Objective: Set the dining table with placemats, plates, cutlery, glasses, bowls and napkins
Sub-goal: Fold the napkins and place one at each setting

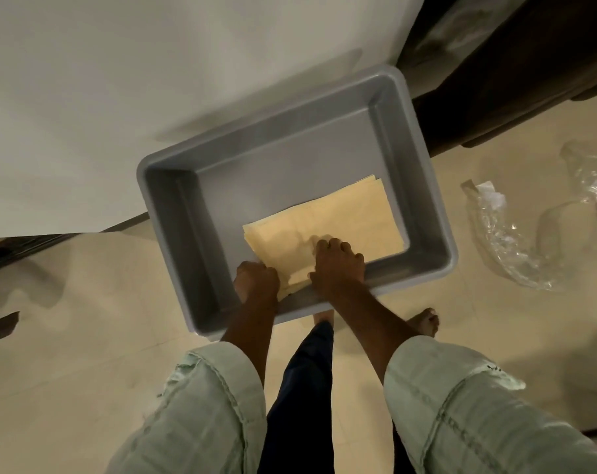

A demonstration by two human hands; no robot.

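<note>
A pale tiled floor (85,336) carried everything. A grey plastic tub (437,213) sat directly on it, pushed against a white wall or panel on the side away from the person. A stack of folded yellow napkins (351,217) lay on the tub's bottom, and the grip fell at the stack's near corner. Crumpled clear plastic wrap (515,241) lay on the tiles well right of that grip, and two bare feet stood just behind it.
</note>
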